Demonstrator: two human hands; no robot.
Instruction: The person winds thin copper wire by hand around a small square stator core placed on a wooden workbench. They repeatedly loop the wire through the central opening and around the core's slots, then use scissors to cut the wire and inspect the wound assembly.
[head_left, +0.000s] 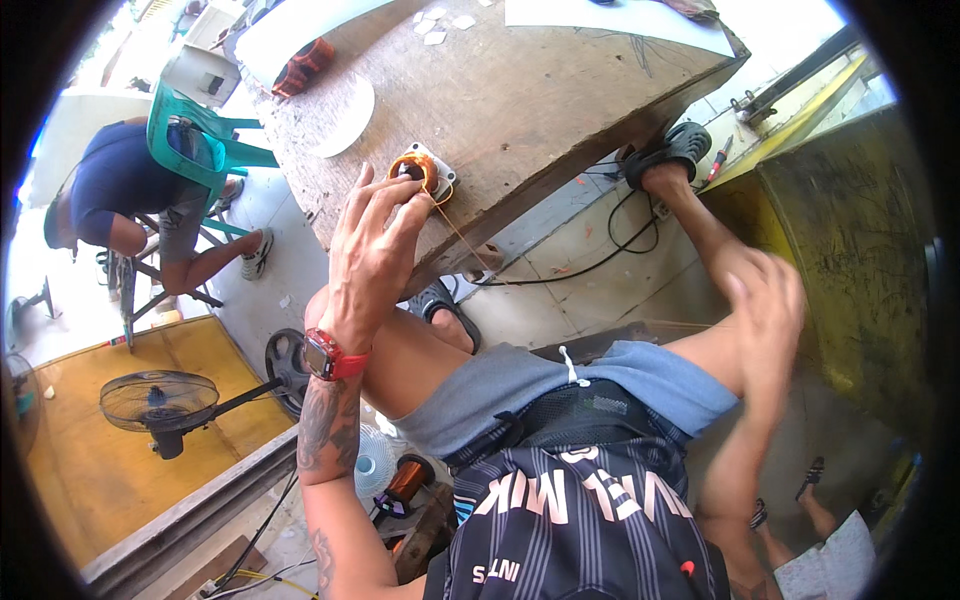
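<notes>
With its half-open left hand [374,232] at the orange coil [430,174] near the wooden table's [520,110] edge, the person apparently steadies winding; the right hand [765,305], off the table, is blurred, grip indeterminable; guiding the wire [462,237] probably follows.

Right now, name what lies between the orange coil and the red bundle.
The head view shows a white rounded sheet on the wooden table between the orange coil and the red bundle.
</notes>
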